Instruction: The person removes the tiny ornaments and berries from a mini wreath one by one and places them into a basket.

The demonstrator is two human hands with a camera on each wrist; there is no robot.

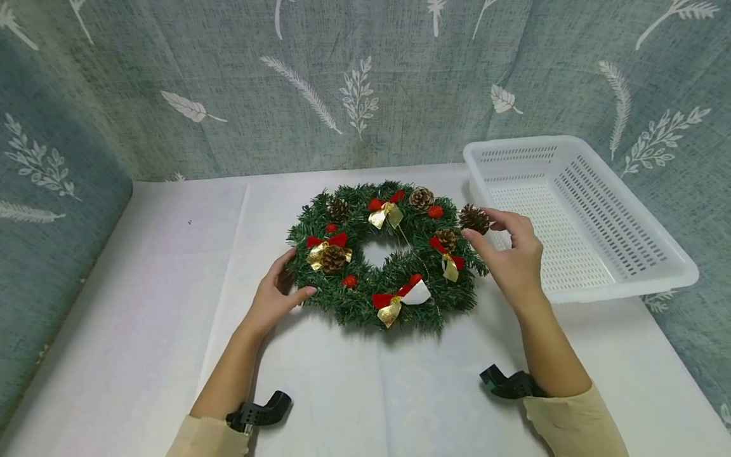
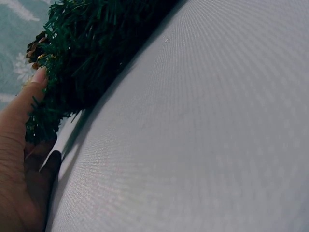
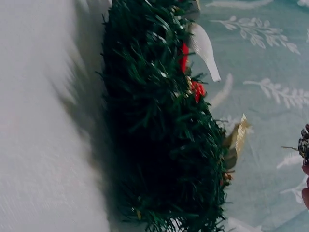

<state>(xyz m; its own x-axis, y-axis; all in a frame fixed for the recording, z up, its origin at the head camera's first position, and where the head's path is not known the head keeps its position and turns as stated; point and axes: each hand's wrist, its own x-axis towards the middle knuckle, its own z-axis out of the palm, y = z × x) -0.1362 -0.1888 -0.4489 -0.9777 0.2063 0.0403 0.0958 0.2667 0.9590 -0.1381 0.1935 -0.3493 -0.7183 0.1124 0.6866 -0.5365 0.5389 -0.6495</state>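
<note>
A green wreath (image 1: 342,298) lies on the white-covered table, trimmed with red and gold bows (image 1: 390,303), red berries (image 1: 435,212) and several pinecones fixed on it. My left hand (image 1: 274,295) grips the wreath's left edge, thumb on top and fingers at the outer side; the left wrist view shows its thumb (image 2: 39,79) against the greenery. Between thumb and fingers of my right hand (image 1: 516,254) is a pinecone (image 1: 474,219), held just above the wreath's right side. Only a bit of that pinecone (image 3: 304,145) shows at the right wrist view's edge.
A white plastic basket (image 1: 622,293) with slotted walls stands at the right, just beyond my right hand. Behind the table hangs a grey-green curtain (image 1: 240,146) with white leaf prints. White cloth (image 1: 171,304) covers the table.
</note>
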